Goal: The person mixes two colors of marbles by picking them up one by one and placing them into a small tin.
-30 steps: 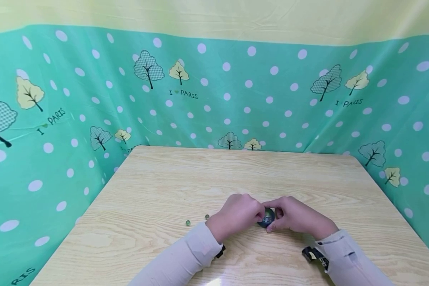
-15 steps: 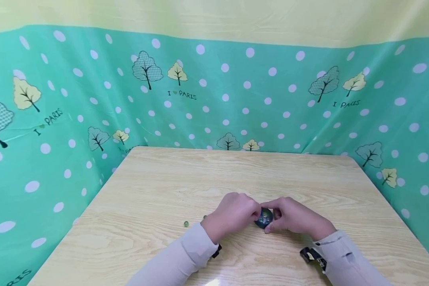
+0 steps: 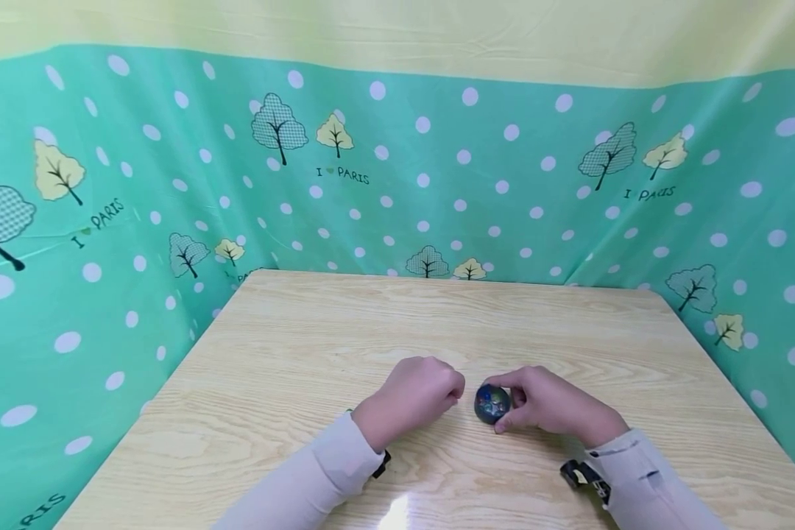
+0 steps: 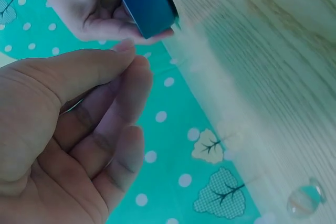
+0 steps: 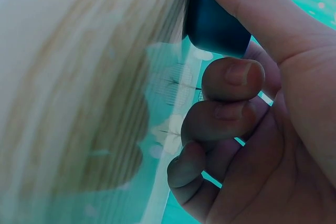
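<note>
A dark blue cup (image 3: pixel 492 404) is showing speckled many-coloured contents. The worktop (image 3: pixel 344 331) is showing pale wood grain. The cloth (image 3: pixel 437 177) behind is displaying teal with white dots, trees and a yellow band.

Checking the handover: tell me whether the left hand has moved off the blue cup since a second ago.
Yes. The left hand has drawn back leftward from the blue cup, which stays on the table in the right hand; a gap now shows.
</note>
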The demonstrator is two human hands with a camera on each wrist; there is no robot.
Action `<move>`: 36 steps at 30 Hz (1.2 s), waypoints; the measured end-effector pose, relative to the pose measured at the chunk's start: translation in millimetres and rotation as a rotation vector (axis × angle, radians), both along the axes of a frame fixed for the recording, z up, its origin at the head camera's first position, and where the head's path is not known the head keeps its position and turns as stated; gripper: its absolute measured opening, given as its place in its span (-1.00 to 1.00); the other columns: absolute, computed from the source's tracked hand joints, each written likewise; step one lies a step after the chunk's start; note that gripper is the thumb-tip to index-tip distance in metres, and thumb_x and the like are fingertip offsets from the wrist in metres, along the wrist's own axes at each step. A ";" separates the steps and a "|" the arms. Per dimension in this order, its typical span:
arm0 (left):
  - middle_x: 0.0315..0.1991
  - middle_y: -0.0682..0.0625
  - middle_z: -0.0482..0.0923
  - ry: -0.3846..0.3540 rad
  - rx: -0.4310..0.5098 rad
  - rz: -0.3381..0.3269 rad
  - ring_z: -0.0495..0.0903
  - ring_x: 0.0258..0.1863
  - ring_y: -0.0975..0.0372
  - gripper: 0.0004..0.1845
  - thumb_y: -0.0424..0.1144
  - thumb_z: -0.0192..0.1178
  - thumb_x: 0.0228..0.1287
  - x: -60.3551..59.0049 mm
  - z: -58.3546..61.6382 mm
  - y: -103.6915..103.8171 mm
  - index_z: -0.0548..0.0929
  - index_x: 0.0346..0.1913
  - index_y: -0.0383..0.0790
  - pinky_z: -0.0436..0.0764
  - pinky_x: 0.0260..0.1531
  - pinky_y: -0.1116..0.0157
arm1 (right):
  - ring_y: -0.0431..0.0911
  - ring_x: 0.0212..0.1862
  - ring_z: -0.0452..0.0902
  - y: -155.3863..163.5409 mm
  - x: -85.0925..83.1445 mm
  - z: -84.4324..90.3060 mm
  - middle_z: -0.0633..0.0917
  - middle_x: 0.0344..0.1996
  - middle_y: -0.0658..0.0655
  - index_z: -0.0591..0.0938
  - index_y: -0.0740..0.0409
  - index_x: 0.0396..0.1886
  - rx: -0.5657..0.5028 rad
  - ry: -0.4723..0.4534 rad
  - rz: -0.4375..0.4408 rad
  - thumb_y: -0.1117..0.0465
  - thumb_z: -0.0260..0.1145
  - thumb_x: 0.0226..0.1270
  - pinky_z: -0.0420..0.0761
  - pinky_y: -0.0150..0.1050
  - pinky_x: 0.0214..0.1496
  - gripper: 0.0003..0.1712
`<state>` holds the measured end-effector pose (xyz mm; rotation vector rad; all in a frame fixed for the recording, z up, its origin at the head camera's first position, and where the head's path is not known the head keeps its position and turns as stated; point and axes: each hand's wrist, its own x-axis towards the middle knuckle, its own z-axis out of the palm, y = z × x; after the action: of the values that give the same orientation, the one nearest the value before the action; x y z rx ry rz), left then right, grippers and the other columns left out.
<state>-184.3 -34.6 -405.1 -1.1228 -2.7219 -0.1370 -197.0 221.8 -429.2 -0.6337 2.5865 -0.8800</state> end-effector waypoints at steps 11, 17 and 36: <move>-0.35 0.24 0.72 -0.023 0.003 0.033 0.64 -0.37 0.42 -0.91 -0.25 0.43 0.29 5.5 4.1 -32.5 0.80 -0.30 0.07 0.59 -0.39 0.45 | -0.15 -0.43 0.46 -5.3 -0.3 -1.0 0.60 -0.47 -0.03 0.66 -0.02 0.31 0.007 -0.005 -0.010 -0.10 0.69 -0.03 0.46 -0.32 -0.47 -0.16; -0.35 0.22 0.72 -0.039 0.053 0.064 0.67 -0.36 0.35 -0.89 -0.31 0.46 0.22 2.7 3.9 -54.1 0.79 -0.30 0.02 0.60 -0.40 0.41 | -0.14 -0.42 0.45 -5.9 0.0 0.1 0.59 -0.46 -0.02 0.66 -0.05 0.31 0.017 -0.012 -0.023 -0.11 0.69 -0.03 0.47 -0.32 -0.45 -0.17; -0.36 0.16 0.71 -0.195 0.011 0.254 0.59 -0.42 0.31 -0.90 -0.30 0.48 0.16 -1.1 7.8 -97.3 0.78 -0.37 -0.01 0.59 -0.42 0.27 | -0.17 -0.45 0.44 -0.1 -1.4 -2.4 0.59 -0.48 -0.04 0.64 0.00 0.34 0.009 -0.001 0.000 -0.13 0.67 0.00 0.46 -0.33 -0.48 -0.13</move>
<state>-185.4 -132.0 -397.3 -0.7870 -3.0024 -0.2346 -198.4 221.8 -431.6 -0.6307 2.5879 -0.8676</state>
